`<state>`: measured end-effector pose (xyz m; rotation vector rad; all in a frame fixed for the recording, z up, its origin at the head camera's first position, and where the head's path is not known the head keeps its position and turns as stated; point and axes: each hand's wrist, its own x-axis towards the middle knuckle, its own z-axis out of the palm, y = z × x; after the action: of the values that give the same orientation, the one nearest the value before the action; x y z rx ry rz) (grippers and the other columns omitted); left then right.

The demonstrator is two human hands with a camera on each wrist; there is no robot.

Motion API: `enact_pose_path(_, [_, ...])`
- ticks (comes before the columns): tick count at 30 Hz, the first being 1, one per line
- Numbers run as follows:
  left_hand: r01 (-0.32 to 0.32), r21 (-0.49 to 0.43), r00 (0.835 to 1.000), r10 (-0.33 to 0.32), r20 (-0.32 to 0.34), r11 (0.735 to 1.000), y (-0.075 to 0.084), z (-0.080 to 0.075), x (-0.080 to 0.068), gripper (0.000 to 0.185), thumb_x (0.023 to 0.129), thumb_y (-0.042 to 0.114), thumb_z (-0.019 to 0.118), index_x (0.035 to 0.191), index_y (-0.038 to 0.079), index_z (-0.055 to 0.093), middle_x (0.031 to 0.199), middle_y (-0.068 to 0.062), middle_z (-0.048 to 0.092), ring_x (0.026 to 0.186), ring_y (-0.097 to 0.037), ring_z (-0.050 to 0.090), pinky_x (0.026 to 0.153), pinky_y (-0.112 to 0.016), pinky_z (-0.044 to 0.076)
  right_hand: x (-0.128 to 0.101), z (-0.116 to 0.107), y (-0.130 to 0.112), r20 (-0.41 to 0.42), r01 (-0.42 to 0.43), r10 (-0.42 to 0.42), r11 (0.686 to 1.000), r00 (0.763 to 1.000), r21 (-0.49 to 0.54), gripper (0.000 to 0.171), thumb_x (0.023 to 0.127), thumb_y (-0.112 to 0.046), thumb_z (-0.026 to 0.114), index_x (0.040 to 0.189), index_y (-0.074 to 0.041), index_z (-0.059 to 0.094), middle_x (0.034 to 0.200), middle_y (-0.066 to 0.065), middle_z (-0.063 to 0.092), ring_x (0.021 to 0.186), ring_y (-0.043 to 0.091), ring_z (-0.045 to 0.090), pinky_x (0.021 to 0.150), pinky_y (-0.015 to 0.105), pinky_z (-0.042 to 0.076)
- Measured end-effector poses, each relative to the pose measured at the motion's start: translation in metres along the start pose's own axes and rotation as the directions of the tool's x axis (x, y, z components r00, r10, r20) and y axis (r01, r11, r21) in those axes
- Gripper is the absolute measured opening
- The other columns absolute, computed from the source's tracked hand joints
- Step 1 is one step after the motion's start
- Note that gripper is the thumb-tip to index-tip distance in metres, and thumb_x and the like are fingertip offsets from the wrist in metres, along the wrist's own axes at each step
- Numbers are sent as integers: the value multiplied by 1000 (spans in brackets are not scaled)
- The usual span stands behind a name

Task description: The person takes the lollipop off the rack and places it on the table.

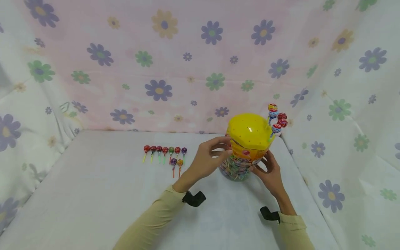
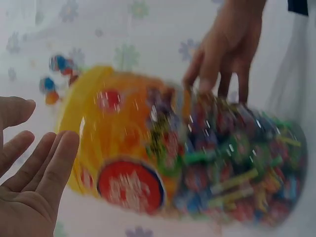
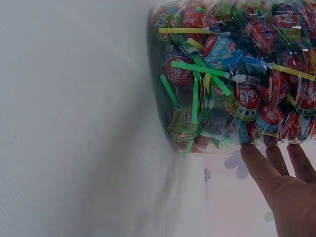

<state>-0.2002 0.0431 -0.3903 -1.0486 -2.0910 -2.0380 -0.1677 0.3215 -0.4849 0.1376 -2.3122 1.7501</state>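
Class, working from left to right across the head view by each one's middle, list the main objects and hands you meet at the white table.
Nine wrapped lollipops with coloured sticks → left hand → clear plastic candy jar with yellow lid → right hand

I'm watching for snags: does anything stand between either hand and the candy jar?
Nothing visible does. The left hand is right at the candy jar's upper side, and the right hand touches its lower side. The lollipops at the lid's right edge sit above the right hand; the loose lollipops lie off to the left.
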Motion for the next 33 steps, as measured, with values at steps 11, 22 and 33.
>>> enact_pose_path(11, [-69,-25,997,69,38,997,34,55,42,40,97,3,67,136,-3,59,131,-17,65,120,-24,65,98,-22,54,1,-1,0,-5,29,-29,1000,1000,11,88,92,1,73,162,-25,26,159,11,38,136,20,48,100,21,50])
enact_pose_path(22, [-71,-6,997,71,27,997,41,84,69,44,98,2,65,140,-3,56,130,-16,65,117,-18,66,99,-16,50,1,1,0,-7,50,-50,998,999,35,89,89,5,74,161,-22,30,153,2,45,131,10,51,98,20,51])
enact_pose_path(33, [-144,229,990,141,29,963,45,96,78,45,95,-1,68,138,-5,56,121,-15,67,106,-15,66,94,-8,48,2,0,2,-13,87,-86,996,996,33,84,87,7,74,158,-18,36,144,-4,49,127,9,53,98,19,52])
